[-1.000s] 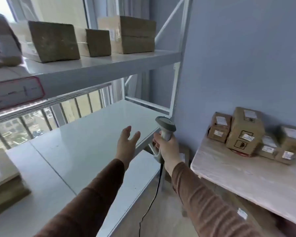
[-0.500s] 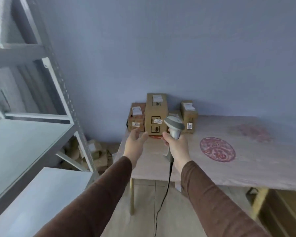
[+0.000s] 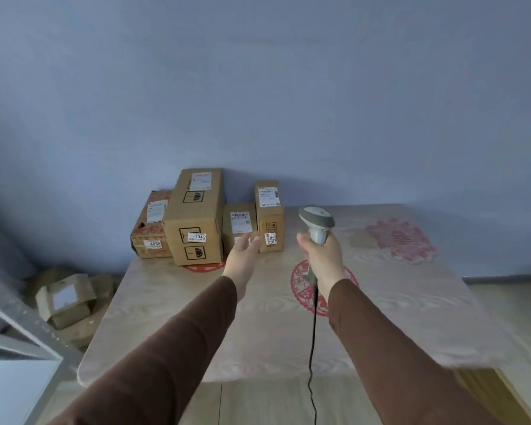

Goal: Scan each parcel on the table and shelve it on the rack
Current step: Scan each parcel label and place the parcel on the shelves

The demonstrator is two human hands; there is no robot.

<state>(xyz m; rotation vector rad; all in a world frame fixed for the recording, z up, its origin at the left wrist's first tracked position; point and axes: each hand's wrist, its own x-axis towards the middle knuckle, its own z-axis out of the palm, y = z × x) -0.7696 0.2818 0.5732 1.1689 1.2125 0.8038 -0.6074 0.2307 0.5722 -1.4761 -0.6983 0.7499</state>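
While four cardboard parcels stand grouped at the far left corner of the table (image 3: 411, 317), against the blue wall, both arms reach toward them. From left to right they are a low printed box (image 3: 151, 231) stickered 4058, a tall carton (image 3: 195, 219) stickered 1042, a small box (image 3: 238, 223), and an upright narrow box (image 3: 269, 216). The left hand (image 3: 242, 256), fingers straight and loosely spread, holds nothing; it hovers at the front of the small box, and whether it touches cannot be told. The right hand (image 3: 321, 256) is wrapped around the grip of a corded barcode scanner (image 3: 317, 222), whose head sits level with the narrow box. The cable (image 3: 312, 348) hangs down past the table's near edge. Part of the grey rack (image 3: 22, 332) shows at lower left, with loose cartons (image 3: 65, 299) on the floor beside it. Judged risks: the parcels stand tightly together, so drawing out the small box one-handed could tip the narrow upright box or drag the tall carton; the trailing cable could snag on the table edge during the turn toward the rack; and a scan aimed at the small numbered sticker instead of the shipping label might fail to register.
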